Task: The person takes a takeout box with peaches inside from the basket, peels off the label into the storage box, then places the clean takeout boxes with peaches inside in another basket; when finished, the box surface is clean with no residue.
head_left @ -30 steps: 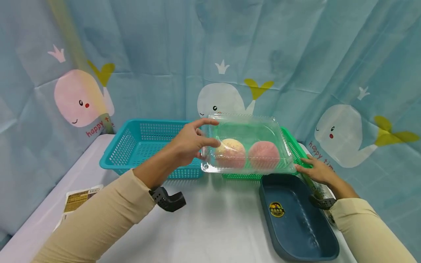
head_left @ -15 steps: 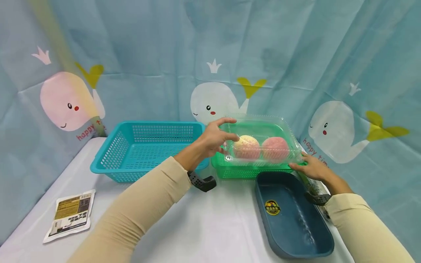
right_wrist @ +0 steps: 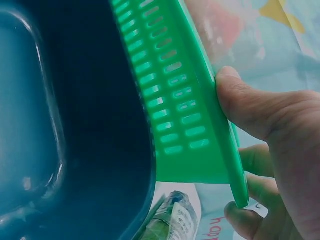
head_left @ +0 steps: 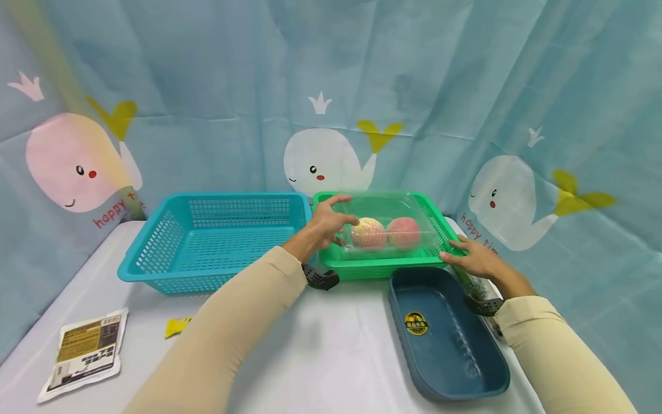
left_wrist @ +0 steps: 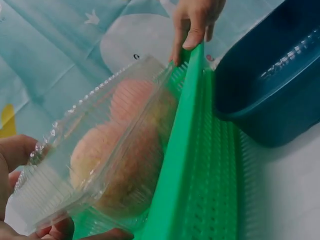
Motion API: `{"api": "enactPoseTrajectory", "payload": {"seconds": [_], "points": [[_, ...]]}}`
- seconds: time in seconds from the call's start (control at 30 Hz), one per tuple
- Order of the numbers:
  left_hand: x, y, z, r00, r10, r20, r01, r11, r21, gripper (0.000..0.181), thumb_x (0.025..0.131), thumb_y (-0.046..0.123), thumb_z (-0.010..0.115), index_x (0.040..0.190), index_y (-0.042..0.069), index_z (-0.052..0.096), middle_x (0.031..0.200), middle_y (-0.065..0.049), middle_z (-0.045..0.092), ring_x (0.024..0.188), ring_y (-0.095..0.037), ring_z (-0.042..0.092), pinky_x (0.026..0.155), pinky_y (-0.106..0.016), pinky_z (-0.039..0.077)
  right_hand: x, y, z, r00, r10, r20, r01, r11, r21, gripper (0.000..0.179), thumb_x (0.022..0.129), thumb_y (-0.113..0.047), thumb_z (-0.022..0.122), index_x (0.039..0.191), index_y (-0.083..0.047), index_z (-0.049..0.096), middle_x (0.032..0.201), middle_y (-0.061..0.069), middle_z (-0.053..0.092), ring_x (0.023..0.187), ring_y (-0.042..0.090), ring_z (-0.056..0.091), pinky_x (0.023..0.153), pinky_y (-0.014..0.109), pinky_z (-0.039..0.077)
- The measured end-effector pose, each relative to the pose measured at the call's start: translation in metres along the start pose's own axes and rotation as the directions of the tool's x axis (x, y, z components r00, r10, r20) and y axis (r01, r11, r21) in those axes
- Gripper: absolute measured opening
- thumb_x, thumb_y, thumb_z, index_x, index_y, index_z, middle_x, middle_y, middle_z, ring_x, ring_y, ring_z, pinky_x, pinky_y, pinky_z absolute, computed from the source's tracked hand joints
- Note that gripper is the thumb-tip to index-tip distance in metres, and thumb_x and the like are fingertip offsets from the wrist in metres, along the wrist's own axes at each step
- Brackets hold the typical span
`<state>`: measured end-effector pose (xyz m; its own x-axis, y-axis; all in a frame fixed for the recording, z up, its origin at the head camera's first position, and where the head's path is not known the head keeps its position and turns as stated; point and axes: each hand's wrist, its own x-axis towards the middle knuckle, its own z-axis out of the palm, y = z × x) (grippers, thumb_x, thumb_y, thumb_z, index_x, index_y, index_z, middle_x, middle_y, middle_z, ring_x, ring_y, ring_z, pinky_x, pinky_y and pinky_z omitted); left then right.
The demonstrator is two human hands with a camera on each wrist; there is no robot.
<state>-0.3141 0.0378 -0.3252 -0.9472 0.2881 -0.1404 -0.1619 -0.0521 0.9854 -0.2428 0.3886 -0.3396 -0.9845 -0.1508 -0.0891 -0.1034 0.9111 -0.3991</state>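
My left hand (head_left: 327,223) grips the left end of a clear plastic clamshell box (head_left: 385,204). Through its walls show two round fruits, one pale yellow with pink speckles (head_left: 368,232) and one pink (head_left: 404,232). The box lies over the opening of a green perforated basket (head_left: 383,271), partly inside its rim in the left wrist view. At the basket's right end, my right hand (head_left: 478,259) holds the rim. In the right wrist view the thumb (right_wrist: 237,95) presses on the rim, and the other fingers bend round its outer side.
A turquoise basket (head_left: 227,276) stands left of the green one. In front of it are a printed pouch (head_left: 85,353) and a small yellow packet (head_left: 177,326). A dark blue tub (head_left: 452,345) stands front right, beside a plastic-wrapped green item (right_wrist: 175,220). A curtain (head_left: 217,75) hangs behind.
The clear box with the fruits has come down into the green basket, carried by my left hand. My right hand has let go of the box and holds the basket's rim.
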Motion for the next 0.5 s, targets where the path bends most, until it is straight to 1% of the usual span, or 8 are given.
{"api": "enactPoseTrajectory", "payload": {"seconds": [0.03,0.13,0.17,0.23,0.27,0.4,0.43,0.5], "points": [[0.002,-0.002,0.001,1.0,-0.003,-0.008,0.003,1.0,0.002,0.063,0.082,0.001,0.073,0.136,0.029,0.054,0.138,-0.014,0.039,0.061,-0.022,0.041,0.048,-0.041,0.048,0.0,0.0,0.001,1.0,-0.002,-0.003,0.002,1.0,0.006,0.08,0.095,-0.049,0.055,0.142,0.013,0.034,0.148,0.039,0.012,0.131,0.06,0.014,0.099,0.071,0.02],[0.006,-0.009,0.004,0.999,-0.024,-0.022,0.025,1.0,0.012,0.065,0.082,0.0,0.072,0.138,0.027,0.053,0.138,-0.016,0.04,0.063,-0.022,0.035,0.049,-0.042,0.046,0.0,0.0,0.004,1.0,-0.012,-0.009,0.012,1.0,0.019,0.079,0.095,-0.048,0.056,0.142,0.013,0.034,0.149,0.038,0.012,0.131,0.059,0.013,0.099,0.07,0.019],[0.007,-0.011,0.005,0.999,-0.029,-0.024,0.03,0.999,0.017,0.066,0.082,0.0,0.072,0.14,0.026,0.052,0.139,-0.016,0.04,0.066,-0.023,0.036,0.05,-0.043,0.047,0.0,0.0,0.004,1.0,-0.014,-0.014,0.014,1.0,0.02,0.079,0.095,-0.047,0.056,0.141,0.013,0.035,0.149,0.038,0.012,0.131,0.059,0.013,0.099,0.07,0.019],[0.007,-0.014,0.007,0.999,-0.039,-0.033,0.04,0.999,0.027,0.067,0.082,0.0,0.072,0.141,0.025,0.051,0.139,-0.017,0.04,0.066,-0.021,0.034,0.051,-0.044,0.048,-0.001,0.0,0.004,1.0,-0.014,-0.023,0.015,1.0,0.015,0.079,0.095,-0.048,0.056,0.142,0.013,0.035,0.149,0.038,0.013,0.132,0.059,0.013,0.1,0.07,0.019],[0.008,-0.015,0.008,0.998,-0.048,-0.036,0.049,0.998,0.029,0.068,0.082,0.0,0.071,0.141,0.025,0.05,0.139,-0.017,0.041,0.064,-0.021,0.029,0.051,-0.044,0.046,-0.001,0.0,0.005,1.0,-0.014,-0.026,0.015,1.0,0.018,0.079,0.095,-0.048,0.056,0.142,0.013,0.035,0.149,0.038,0.013,0.132,0.059,0.013,0.1,0.07,0.018],[0.008,-0.022,0.009,0.995,-0.081,-0.064,0.084,0.995,0.049,0.067,0.082,0.0,0.071,0.14,0.025,0.051,0.139,-0.017,0.041,0.061,-0.019,0.03,0.053,-0.046,0.048,-0.001,0.0,0.008,0.999,-0.01,-0.051,0.012,0.999,0.037,0.079,0.095,-0.048,0.056,0.142,0.012,0.035,0.15,0.037,0.013,0.132,0.058,0.012,0.1,0.07,0.019],[0.007,-0.024,0.009,0.994,-0.091,-0.065,0.095,0.994,0.053,0.067,0.082,0.0,0.071,0.14,0.026,0.051,0.139,-0.017,0.041,0.059,-0.018,0.026,0.053,-0.044,0.046,-0.002,0.0,0.009,0.998,-0.013,-0.06,0.015,0.999,0.041,0.079,0.095,-0.048,0.057,0.142,0.011,0.035,0.15,0.036,0.014,0.132,0.058,0.013,0.1,0.07,0.019],[0.007,-0.026,0.009,0.993,-0.1,-0.062,0.105,0.992,0.074,0.067,0.083,0.002,0.071,0.142,0.026,0.049,0.139,-0.018,0.041,0.059,-0.019,0.028,0.055,-0.045,0.048,-0.003,0.001,0.012,0.997,-0.025,-0.073,0.028,0.999,0.041,0.077,0.095,-0.047,0.057,0.142,0.011,0.036,0.15,0.036,0.014,0.132,0.058,0.013,0.099,0.07,0.019]]}}
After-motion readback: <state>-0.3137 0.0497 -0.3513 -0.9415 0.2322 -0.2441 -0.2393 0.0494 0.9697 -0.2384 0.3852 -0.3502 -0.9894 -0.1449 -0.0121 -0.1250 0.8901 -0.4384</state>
